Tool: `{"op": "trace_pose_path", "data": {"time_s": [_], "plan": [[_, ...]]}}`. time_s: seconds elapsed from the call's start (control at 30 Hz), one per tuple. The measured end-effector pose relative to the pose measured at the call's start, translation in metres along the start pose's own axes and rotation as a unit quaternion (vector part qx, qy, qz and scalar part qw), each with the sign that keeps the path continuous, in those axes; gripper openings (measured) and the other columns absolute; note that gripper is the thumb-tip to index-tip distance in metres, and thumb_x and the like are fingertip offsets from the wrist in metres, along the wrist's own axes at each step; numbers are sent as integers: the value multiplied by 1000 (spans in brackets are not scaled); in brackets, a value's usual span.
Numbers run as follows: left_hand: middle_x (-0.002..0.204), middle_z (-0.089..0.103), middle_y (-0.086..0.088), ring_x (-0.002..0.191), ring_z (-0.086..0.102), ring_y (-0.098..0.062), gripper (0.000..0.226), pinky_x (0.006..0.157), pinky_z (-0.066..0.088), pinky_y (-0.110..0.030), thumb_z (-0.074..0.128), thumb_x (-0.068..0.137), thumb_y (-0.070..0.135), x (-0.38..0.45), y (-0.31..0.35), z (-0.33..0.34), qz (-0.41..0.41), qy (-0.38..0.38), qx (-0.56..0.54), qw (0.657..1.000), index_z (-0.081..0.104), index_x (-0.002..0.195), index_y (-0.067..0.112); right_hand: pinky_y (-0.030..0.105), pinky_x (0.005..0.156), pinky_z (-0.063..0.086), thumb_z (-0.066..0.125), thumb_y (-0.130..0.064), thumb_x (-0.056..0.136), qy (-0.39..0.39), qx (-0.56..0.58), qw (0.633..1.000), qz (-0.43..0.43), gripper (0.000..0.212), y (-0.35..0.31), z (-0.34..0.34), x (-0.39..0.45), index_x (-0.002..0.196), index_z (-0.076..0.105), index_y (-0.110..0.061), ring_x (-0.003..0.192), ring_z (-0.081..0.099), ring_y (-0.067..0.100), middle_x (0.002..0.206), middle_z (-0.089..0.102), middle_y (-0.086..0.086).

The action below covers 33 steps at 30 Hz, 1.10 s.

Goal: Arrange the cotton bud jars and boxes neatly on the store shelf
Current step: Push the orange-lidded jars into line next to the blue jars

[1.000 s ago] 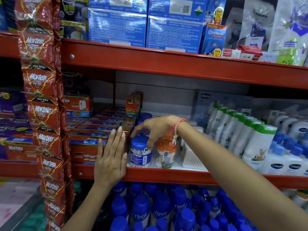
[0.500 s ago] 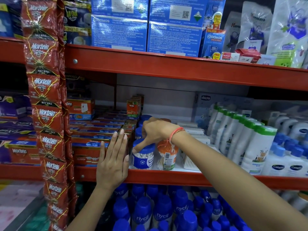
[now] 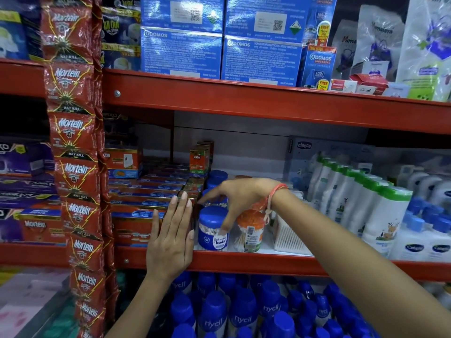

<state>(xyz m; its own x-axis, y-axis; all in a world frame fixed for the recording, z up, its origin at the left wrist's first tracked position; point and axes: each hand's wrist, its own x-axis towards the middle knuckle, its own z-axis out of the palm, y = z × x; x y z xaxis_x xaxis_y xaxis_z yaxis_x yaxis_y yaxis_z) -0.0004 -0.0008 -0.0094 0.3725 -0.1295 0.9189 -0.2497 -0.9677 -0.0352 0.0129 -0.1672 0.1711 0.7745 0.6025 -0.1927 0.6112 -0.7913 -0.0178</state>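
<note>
Blue-lidded cotton bud jar [image 3: 213,228] stands upright at the front edge of the middle red shelf [image 3: 244,262], with an orange-lidded jar [image 3: 250,230] just beside it at 3 o'clock. Right hand [image 3: 240,196] hovers over both, fingers spread and curled downward, gripping nothing. Left hand [image 3: 170,240] lies flat, fingers extended together, against the stacked boxes [image 3: 136,215] at 9 o'clock.

shelving: red metal shelf beams [image 3: 244,103] | back: grey wall panel [image 3: 231,145] | light: bright, even
</note>
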Motion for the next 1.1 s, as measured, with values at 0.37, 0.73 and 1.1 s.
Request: {"op": "trace_pose_path", "data": {"time_s": [0.37, 0.73, 1.1], "plan": [[159, 15, -5, 146, 18, -21, 53, 122, 3, -44, 22, 99, 30, 1, -1, -1, 3, 5, -3, 1000, 25, 147, 5, 28, 90, 48, 72, -49, 76, 47, -38, 998, 13, 65, 4, 7, 3, 136, 53, -32, 111, 51, 18, 114, 48, -5], [160, 10, -1, 147, 15, -19, 53, 122, 2, -43, 18, 100, 31, 1, 0, -2, 2, 4, -7, 1000, 22, 148, 7, 24, 83, 45, 69, -61, 68, 17, -29, 998, 61, 77, -6, 3, 3, 137, 50, -33, 116, 52, 18, 124, 55, -3], [160, 11, -1, 147, 17, -20, 53, 122, 1, -42, 19, 100, 31, 1, 0, -3, -2, 5, -13, 1000, 24, 147, 7, 30, 102, 43, 76, -55, 70, 41, -3, 997, 72, 85, 3, -3, -18, 144, 43, -29, 124, 52, 14, 141, 52, -7]]}}
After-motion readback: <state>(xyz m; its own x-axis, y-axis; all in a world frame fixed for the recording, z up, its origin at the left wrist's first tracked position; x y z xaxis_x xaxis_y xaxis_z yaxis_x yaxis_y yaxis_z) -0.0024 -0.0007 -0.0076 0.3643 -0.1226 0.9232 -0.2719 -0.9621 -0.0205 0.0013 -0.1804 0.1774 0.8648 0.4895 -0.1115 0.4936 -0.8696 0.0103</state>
